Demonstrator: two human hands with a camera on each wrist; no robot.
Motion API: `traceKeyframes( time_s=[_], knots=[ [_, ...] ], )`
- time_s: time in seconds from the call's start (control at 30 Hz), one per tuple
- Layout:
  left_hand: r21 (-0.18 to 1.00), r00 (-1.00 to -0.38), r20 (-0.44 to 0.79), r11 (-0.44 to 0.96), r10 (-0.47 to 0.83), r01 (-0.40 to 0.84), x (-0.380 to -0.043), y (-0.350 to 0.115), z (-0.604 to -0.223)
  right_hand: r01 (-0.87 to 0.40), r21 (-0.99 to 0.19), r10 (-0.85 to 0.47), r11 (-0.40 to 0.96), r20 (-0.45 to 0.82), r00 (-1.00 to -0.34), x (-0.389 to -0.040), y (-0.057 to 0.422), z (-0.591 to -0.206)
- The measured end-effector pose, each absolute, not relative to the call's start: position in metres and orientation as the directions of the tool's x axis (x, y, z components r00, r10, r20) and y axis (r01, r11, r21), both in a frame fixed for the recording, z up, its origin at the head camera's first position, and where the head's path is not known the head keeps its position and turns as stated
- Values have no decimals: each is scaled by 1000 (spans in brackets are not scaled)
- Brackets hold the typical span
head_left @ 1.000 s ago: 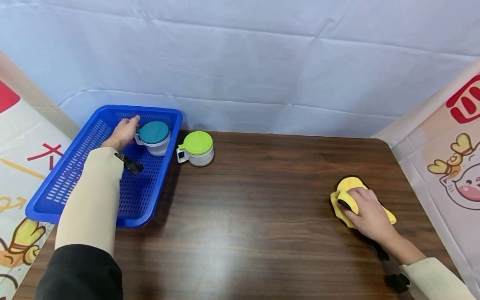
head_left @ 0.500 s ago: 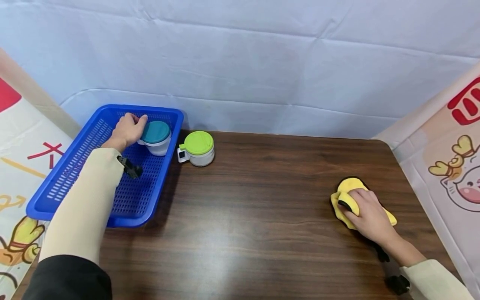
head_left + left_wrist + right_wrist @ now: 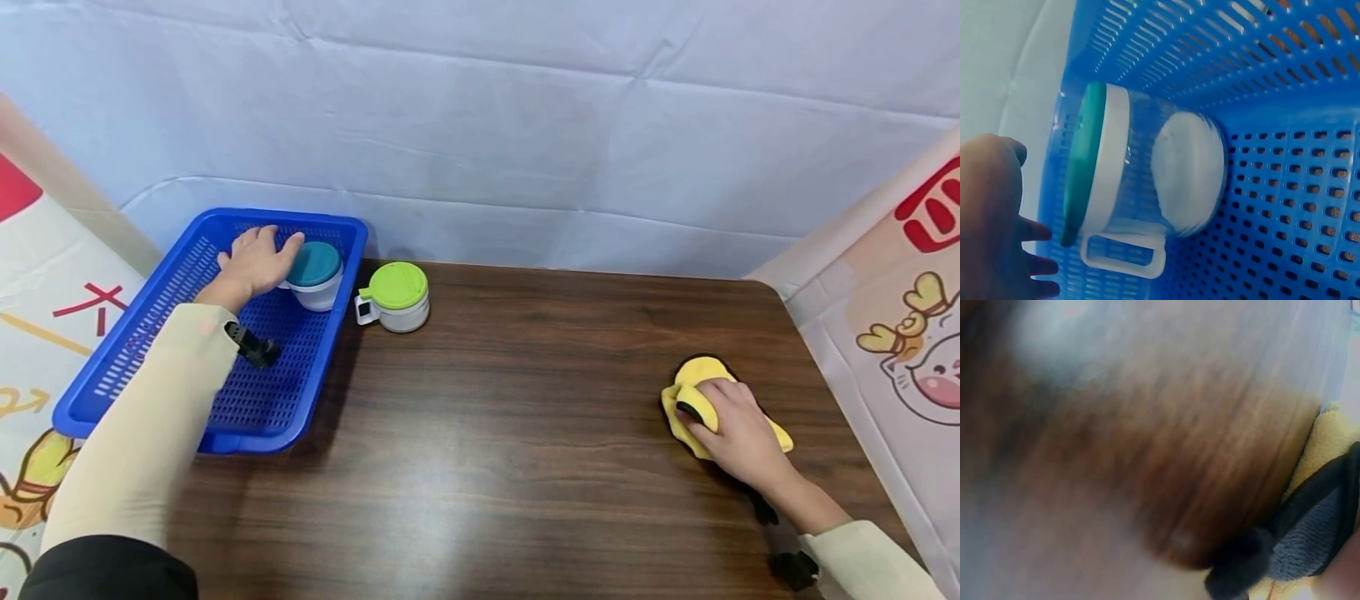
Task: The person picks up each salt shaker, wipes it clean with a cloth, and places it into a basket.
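My left hand (image 3: 253,265) is over the far end of the blue basket (image 3: 296,392), its fingers spread and holding nothing. Right beside it, inside the basket, stands a clear seasoning jar (image 3: 318,292) with a teal lid. The left wrist view shows the jar's white handle (image 3: 1124,255) and white contents, with my fingertips (image 3: 1040,265) near the lid (image 3: 1085,162). On the right of the table my right hand (image 3: 738,429) grips a bunched yellow cloth (image 3: 701,367) with black edging. That cloth's grey underside (image 3: 1307,540) shows at the edge of the right wrist view.
A second seasoning jar (image 3: 397,300) with a lime-green lid stands on the brown wooden table (image 3: 525,400), just right of the basket. A white sheet (image 3: 480,150) hangs behind the table, and printed sheets (image 3: 907,333) border its sides.
My left hand has let go of the teal-lidded jar's handle, risen a little and spread its fingers. That jar stays in the basket; my right hand and the cloth have not moved.
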State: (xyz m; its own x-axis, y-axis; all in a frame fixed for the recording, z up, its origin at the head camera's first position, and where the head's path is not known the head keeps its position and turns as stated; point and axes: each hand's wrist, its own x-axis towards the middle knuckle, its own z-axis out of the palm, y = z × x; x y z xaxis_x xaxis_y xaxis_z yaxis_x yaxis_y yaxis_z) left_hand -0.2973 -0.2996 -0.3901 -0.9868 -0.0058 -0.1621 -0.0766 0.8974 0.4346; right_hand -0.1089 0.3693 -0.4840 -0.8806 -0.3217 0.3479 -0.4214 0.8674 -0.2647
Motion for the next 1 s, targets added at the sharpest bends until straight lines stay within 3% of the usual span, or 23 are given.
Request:
traceKeyframes(
  time_s=[0.33,1.0],
  knots=[
    [368,-971,-236,929,48,-43,-283,-292,-377,-420,-265,-321,868,346,-882,-108,369,-484],
    [273,-979,-172,960,105,55,-257,-281,-364,-454,-249,-344,856,380,-859,-110,367,-487]
  ],
)
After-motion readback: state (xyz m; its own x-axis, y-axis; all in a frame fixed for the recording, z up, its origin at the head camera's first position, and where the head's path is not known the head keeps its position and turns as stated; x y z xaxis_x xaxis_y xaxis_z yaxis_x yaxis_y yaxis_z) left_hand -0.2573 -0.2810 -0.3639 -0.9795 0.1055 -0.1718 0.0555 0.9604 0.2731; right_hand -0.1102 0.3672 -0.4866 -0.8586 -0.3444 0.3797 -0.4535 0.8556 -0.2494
